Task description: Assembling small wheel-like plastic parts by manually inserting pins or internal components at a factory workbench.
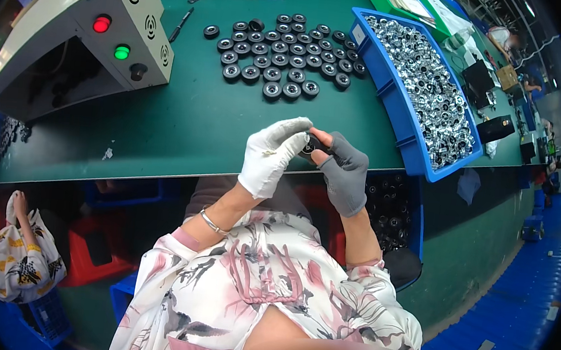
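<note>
black wheel (pixel 309 149), one: five o'clock from wheel rows (pixel 279 59), gripped by fingers of left hand (pixel 268 159) and right hand (pixel 348 175); apparent step, fitting or checking; next move likely needs steady pinch.

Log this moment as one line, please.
left hand: holding black wheel | right hand: holding it too | green table: other wheels | blue bin: shiny metal parts

Black wheel (pixel 311 146), green tabletop (pixel 197 130)

My left fingers (pixel 292 129) wore matt white cloth; the round black wheel (pixel 309 148) looked plastic, the flat green table (pixel 191 122) smooth.
</note>
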The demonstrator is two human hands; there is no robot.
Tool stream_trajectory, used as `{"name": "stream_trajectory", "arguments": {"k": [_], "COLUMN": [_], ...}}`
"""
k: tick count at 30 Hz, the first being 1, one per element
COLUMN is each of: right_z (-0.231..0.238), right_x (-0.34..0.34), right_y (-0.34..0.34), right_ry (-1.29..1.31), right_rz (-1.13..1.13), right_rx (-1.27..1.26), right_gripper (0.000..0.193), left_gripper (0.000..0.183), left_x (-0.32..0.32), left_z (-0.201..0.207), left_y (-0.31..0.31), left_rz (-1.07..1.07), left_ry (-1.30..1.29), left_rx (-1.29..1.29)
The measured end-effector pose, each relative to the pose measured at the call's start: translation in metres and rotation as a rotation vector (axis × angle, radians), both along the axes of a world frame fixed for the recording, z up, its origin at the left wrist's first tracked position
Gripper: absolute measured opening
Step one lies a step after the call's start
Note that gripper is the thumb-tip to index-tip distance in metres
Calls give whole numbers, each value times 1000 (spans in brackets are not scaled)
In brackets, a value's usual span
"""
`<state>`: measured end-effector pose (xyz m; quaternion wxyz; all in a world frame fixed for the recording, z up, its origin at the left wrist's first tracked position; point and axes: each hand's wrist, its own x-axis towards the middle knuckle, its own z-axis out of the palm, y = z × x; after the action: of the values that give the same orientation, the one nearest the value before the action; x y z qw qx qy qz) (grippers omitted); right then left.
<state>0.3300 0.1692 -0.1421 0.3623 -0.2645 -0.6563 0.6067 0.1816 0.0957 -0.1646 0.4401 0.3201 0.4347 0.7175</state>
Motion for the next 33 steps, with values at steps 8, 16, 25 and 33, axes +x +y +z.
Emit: {"name": "stream_trajectory", "arguments": {"k": [8,16,25,33], "right_z": [12,0,-1,7], "right_x": [-1,2,2,15], "right_y": [-6,-1,1,10], "right_ry": [86,76,116,-48], "right_rz": [30,-16,17,114], "right_rx": [-326,-251,-292,171], "right_gripper": [32,21,26,44], "left_gripper": [33,61,57,46], "left_x": [8,18,19,14], "left_z": [0,3,8,18], "left_y": [-3,-6,-6,-8], "left_rz": [-40,201,239,-232], "left_ry": [-181,755,907,-536], "left_rx": [-47,123,150,-73]}}
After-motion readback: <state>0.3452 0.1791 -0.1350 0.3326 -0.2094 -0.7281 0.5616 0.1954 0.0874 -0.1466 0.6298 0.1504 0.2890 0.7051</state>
